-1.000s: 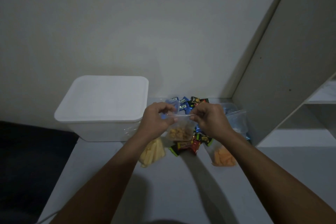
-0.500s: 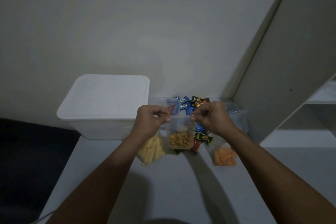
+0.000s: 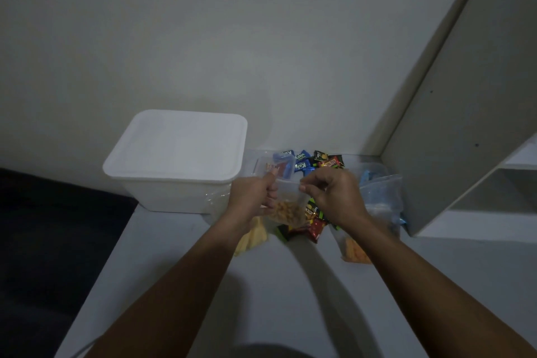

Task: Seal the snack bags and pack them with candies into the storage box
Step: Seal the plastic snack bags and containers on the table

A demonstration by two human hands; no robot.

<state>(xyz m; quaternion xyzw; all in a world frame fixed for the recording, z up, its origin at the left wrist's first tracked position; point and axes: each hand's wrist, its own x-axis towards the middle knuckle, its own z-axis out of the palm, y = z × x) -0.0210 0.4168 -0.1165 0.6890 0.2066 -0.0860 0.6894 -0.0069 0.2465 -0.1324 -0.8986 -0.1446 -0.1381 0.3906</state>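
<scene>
Both hands, left hand and right hand, are pinching the top edge of a clear snack bag of golden bits, held just above the worktop. Candies sit at 12 o'clock behind it, lidded storage box around 10 o'clock.

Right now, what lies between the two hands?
In the head view, the top edge of a clear snack bag holding golden snacks spans the gap: the left hand grips one end, the right hand pinches the other.
</scene>
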